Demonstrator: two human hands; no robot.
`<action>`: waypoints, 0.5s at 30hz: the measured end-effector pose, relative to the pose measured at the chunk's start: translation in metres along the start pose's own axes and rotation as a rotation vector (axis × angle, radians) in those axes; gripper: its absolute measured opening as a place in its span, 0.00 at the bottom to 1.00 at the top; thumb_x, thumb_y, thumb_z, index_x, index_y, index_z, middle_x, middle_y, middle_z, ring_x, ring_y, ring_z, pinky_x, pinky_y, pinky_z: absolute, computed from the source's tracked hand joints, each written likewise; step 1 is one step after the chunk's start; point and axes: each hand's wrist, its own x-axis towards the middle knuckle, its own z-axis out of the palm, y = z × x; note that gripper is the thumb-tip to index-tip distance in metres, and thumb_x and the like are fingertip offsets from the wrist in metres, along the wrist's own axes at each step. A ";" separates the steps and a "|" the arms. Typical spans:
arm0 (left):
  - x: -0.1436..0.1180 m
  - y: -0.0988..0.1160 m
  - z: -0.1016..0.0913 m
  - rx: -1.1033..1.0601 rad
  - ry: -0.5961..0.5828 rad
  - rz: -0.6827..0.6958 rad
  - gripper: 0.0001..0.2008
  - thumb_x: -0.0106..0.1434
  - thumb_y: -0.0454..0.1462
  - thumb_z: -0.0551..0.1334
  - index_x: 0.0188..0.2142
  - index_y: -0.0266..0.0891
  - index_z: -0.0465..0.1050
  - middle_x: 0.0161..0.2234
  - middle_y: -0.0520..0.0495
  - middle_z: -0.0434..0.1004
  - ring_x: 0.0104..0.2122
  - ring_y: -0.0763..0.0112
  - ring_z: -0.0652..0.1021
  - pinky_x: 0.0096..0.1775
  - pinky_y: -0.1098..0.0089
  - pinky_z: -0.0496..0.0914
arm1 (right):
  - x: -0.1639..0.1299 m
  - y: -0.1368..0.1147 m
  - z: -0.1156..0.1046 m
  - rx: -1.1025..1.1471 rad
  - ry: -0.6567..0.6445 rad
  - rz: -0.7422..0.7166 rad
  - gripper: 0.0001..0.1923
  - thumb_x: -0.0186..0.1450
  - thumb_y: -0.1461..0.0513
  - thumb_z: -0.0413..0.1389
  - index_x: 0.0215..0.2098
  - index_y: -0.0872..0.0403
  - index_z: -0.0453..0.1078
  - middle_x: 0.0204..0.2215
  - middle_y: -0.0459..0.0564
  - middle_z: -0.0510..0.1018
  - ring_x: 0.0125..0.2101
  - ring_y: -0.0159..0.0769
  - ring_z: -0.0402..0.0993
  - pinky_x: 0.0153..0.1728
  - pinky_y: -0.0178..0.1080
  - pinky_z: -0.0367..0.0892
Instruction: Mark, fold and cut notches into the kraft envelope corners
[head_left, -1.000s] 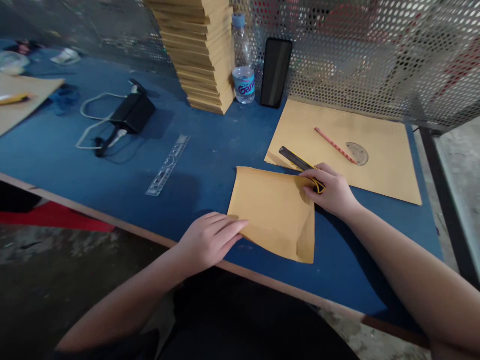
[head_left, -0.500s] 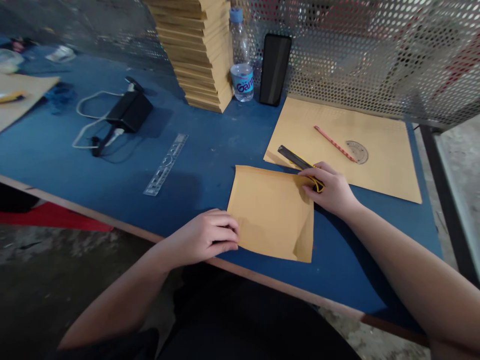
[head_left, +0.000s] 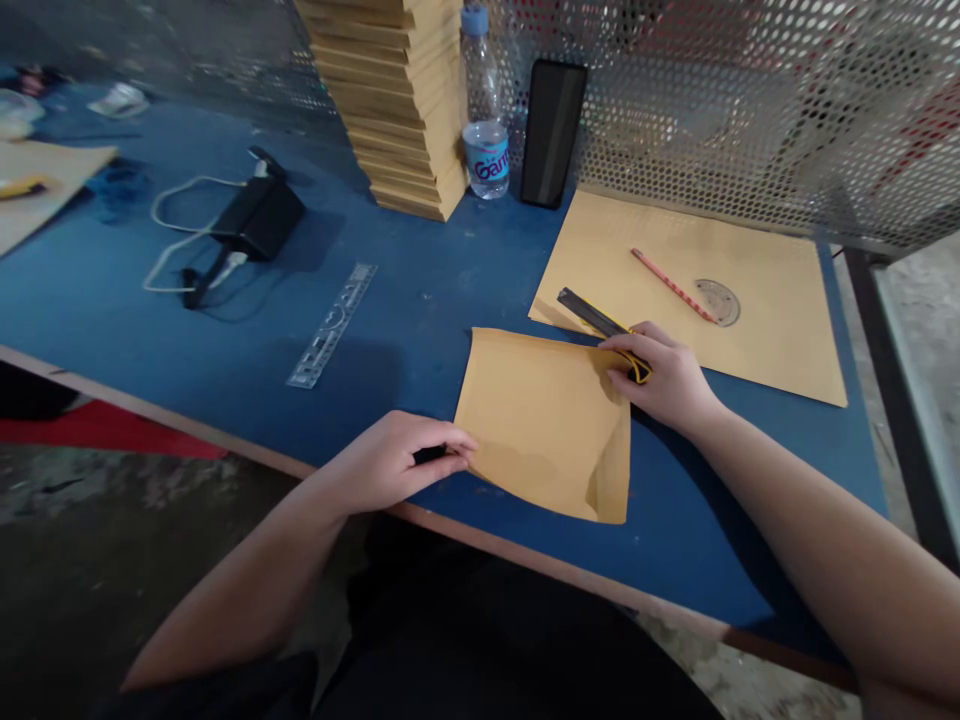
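Observation:
A folded brown paper piece (head_left: 544,425) lies on the blue table (head_left: 225,330) near its front edge. My left hand (head_left: 394,462) pinches the paper's near left corner with its fingers curled. My right hand (head_left: 664,378) grips a black and yellow utility knife (head_left: 600,322) at the paper's far right corner, with the knife's tip pointing up and left over the paper's far edge.
A large brown sheet (head_left: 750,300) at the right carries a red pencil (head_left: 671,286) and a protractor (head_left: 718,302). Behind stand a stack of brown envelopes (head_left: 397,100), a water bottle (head_left: 485,110) and a black phone (head_left: 553,133) against perforated mesh. A clear ruler (head_left: 332,325) and a black charger (head_left: 255,220) lie left.
My left hand drew back from lying flat on the paper and curled onto its near left corner. My right hand with the knife stayed put.

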 end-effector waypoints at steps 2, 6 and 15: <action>0.000 0.002 0.003 0.019 0.028 -0.003 0.08 0.76 0.41 0.65 0.50 0.46 0.81 0.41 0.54 0.89 0.42 0.72 0.88 0.44 0.76 0.77 | 0.000 0.000 0.000 0.002 0.001 0.002 0.15 0.67 0.65 0.59 0.51 0.49 0.79 0.41 0.53 0.78 0.38 0.42 0.78 0.39 0.46 0.77; -0.001 0.006 0.007 0.057 0.085 0.034 0.07 0.77 0.39 0.62 0.50 0.45 0.80 0.41 0.52 0.88 0.41 0.72 0.87 0.44 0.75 0.77 | 0.000 0.001 0.000 0.003 -0.003 0.005 0.15 0.66 0.65 0.59 0.51 0.49 0.79 0.41 0.53 0.78 0.38 0.42 0.78 0.40 0.47 0.77; -0.023 0.005 0.018 0.345 0.087 -0.051 0.54 0.59 0.65 0.71 0.76 0.49 0.53 0.75 0.32 0.56 0.72 0.35 0.64 0.68 0.40 0.68 | 0.001 -0.001 -0.002 0.013 -0.014 0.028 0.15 0.66 0.64 0.60 0.51 0.48 0.79 0.41 0.53 0.78 0.38 0.43 0.77 0.40 0.48 0.77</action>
